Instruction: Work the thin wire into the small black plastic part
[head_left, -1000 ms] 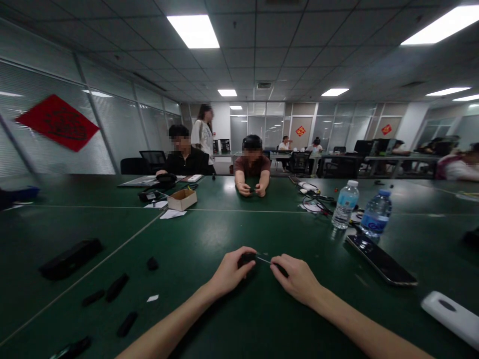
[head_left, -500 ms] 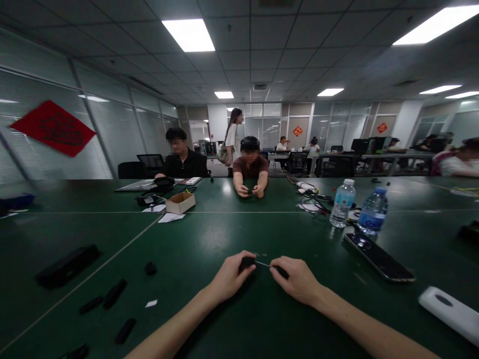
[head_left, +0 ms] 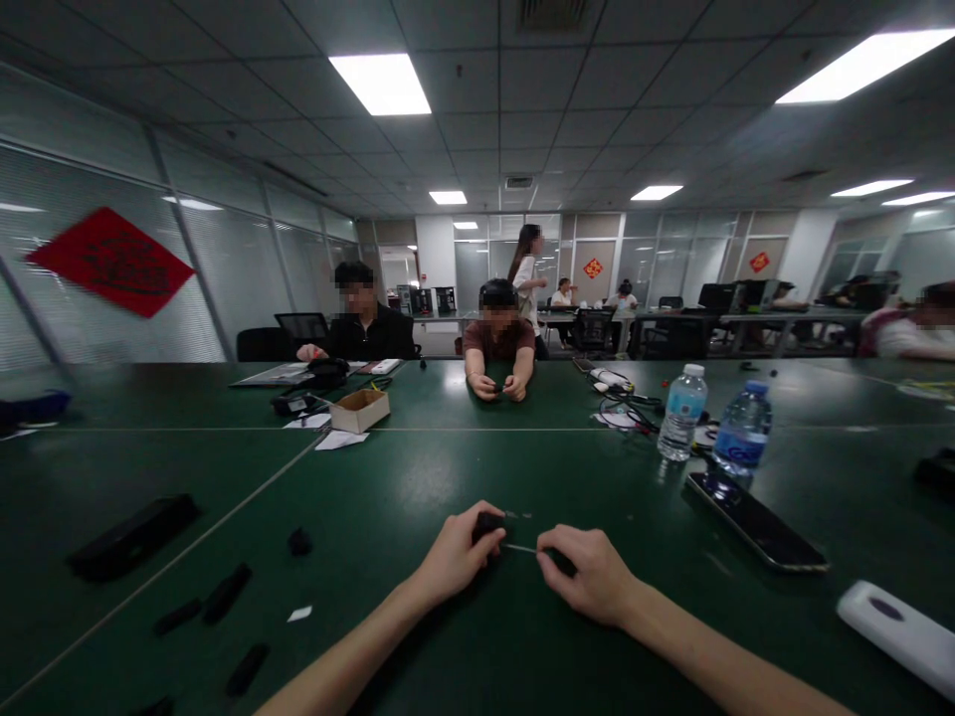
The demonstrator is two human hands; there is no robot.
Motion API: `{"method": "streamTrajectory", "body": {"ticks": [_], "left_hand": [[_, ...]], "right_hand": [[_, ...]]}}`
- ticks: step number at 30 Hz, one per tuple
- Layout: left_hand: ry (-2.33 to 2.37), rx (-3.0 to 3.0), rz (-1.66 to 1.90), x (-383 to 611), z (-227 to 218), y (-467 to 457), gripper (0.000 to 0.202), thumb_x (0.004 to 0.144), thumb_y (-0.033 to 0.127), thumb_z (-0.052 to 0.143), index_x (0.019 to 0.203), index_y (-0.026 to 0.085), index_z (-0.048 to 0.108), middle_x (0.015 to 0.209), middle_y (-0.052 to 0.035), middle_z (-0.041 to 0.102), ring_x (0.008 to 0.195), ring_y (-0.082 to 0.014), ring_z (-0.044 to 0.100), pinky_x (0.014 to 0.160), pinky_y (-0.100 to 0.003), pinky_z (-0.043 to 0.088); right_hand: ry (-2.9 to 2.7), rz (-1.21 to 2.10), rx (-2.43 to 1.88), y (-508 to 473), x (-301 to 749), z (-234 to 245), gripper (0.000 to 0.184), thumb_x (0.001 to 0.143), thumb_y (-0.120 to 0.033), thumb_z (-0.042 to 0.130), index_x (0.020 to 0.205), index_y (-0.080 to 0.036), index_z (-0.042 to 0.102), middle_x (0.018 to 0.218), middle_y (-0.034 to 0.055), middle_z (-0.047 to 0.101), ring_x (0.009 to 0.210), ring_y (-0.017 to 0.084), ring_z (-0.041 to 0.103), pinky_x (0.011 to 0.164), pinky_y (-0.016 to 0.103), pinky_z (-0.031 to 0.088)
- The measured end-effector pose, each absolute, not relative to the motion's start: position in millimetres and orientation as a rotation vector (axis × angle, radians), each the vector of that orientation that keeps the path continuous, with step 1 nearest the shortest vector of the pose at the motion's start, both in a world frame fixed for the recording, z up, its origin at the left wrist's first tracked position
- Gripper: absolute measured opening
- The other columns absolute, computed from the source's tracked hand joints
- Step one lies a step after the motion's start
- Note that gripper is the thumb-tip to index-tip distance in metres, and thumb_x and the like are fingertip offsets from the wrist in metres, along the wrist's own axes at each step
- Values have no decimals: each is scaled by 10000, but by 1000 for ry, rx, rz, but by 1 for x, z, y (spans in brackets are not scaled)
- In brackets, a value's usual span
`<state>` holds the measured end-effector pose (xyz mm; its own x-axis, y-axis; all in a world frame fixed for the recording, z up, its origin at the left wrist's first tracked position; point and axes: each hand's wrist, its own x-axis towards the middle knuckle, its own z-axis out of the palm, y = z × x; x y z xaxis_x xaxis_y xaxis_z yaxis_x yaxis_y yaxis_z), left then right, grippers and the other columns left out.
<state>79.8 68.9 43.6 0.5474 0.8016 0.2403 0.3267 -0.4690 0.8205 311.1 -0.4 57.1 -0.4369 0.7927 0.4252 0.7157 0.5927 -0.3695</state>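
My left hand (head_left: 464, 549) is closed around a small black piece (head_left: 488, 524), whose kind I cannot make out, above the green table (head_left: 418, 477). Across from it, my right hand (head_left: 586, 567) pinches a thin metal rod (head_left: 520, 548) between thumb and fingers. The rod points left toward my left hand, its tip just below and beside the black piece. Whether the rod has a handle is hidden inside my right hand. Left of my hands lie a small black part (head_left: 299, 542), a white scrap (head_left: 299, 614) and several black oblong parts (head_left: 227, 594).
To the right lie a phone (head_left: 757, 522) and a white device (head_left: 902, 636); behind the phone stand two water bottles (head_left: 681, 413), (head_left: 743, 430). Farther off are a cardboard box (head_left: 360, 410) and cables (head_left: 627, 408). Two people (head_left: 498, 338) sit across the table; another person (head_left: 528, 278) walks behind.
The rod's tip has moved away from the black piece's front, slightly down and toward me. My right hand has lowered a little. The walking person has moved right.
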Motion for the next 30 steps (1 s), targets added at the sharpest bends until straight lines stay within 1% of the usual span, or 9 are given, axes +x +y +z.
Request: {"method": "streamTrajectory", "body": {"ticks": [4,9,15,21,27,30], "left_hand": [[900,2021,815,80,46,67,299,904,368,503,1135,183,552,755,0,630,564,-111,576,531,-215,451],[851,2042,819,79,51,63,300,911,352,497,1157,190,552,780,-2,624,574,-106,572,537,-213,450],[855,2063,821,79,50,63,301,916,365,497,1149,187,563,769,-2,619,564,-100,560,536,-209,441],[868,2056,803,79,48,64,313,918,392,490,1139,180,553,800,-9,625,579,-102,559,542,-209,450],[826,2073,799,78,50,62,293,929,365,478,1158,194,543,811,-6,624,591,-99,560,545,-206,449],[840,2068,811,79,49,63,286,924,361,485,1150,197,550,786,2,618,572,-95,551,530,-200,436]], "right_hand": [[-2152,151,-1321,5,311,53,213,960,-296,443,992,-200,631,858,25,645,692,137,595,652,248,471],[-2173,139,-1392,9,312,48,240,971,-320,433,996,-212,645,828,21,644,673,139,598,633,249,474],[-2199,151,-1355,8,313,49,238,970,-318,441,1023,-221,652,840,22,656,696,144,610,665,259,481],[-2232,197,-1321,5,314,54,233,970,-307,442,1002,-212,652,848,11,656,684,132,604,637,242,480],[-2196,224,-1328,8,316,48,234,972,-313,436,1029,-216,641,895,13,659,717,135,612,645,241,487],[-2173,228,-1346,10,316,45,234,968,-319,441,1027,-219,644,888,15,661,720,142,616,656,249,489]]}}
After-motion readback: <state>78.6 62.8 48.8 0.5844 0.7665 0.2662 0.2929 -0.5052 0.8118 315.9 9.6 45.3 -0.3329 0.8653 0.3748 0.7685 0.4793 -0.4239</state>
